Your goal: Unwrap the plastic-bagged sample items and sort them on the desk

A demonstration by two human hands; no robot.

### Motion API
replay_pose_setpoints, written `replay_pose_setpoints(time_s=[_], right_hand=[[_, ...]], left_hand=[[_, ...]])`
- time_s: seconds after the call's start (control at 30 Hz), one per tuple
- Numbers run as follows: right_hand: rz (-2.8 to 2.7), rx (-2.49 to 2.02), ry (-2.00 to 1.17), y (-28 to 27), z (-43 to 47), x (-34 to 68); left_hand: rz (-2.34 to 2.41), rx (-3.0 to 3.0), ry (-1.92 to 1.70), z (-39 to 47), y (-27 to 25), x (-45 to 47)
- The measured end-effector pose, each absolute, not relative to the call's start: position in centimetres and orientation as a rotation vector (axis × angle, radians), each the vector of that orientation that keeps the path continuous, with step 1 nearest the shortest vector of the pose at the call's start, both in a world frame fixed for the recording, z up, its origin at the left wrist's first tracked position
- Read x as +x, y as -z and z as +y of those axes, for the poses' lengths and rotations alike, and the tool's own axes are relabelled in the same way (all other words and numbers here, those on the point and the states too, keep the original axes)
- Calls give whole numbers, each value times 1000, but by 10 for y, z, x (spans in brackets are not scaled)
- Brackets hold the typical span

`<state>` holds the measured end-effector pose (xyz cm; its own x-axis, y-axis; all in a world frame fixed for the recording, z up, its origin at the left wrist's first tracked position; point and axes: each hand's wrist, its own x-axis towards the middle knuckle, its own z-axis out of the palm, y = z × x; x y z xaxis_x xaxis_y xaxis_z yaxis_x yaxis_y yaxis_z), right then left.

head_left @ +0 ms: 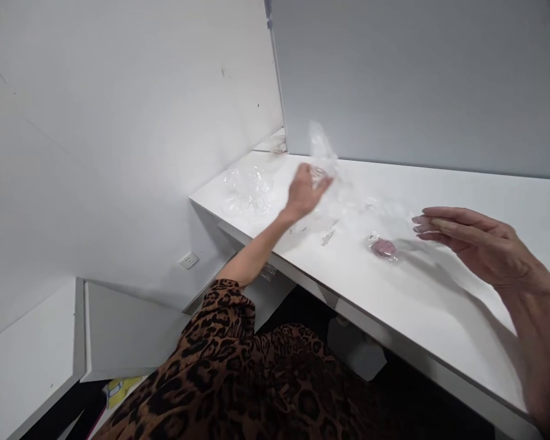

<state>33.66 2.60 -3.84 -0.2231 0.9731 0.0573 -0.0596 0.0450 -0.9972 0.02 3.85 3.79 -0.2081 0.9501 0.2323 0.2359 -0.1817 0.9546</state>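
My left hand (305, 192) is over the far left part of the white table, its fingers closed on a clear plastic bag (321, 146) that is blurred by motion. Faint see-through film stretches from there toward my right hand (470, 235), whose thumb and fingers pinch together at the film's right end. Below and left of the right fingertips, a small pink item (384, 247) in clear wrapping lies on the table, apart from both hands. Its exact kind does not show.
Crumpled clear plastic (250, 189) lies at the left end of the white table (412, 305). A grey partition (417, 79) rises behind, and a white wall (132, 122) bounds the left. Grey panels (128, 330) and a yellow item (121, 391) are low at left.
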Motion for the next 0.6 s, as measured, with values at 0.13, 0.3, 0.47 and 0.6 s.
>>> replay_pose_setpoints(time_s=[0.13,0.3,0.47,0.6], right_hand=[[-1431,-1028,-1380,49,30,338],[-1419,-1171,-1417,59,30,340],[-1364,-1258,-1437,66,38,347],[-1351,-1287,-1406,69,42,348]], left_hand=[[2273,1765,-1295,67,-52,-98],[2730,1330,-491,87,-10,-186],[2741,1006,-382,98,25,-208],[2726,1221,-599,98,32,-198]])
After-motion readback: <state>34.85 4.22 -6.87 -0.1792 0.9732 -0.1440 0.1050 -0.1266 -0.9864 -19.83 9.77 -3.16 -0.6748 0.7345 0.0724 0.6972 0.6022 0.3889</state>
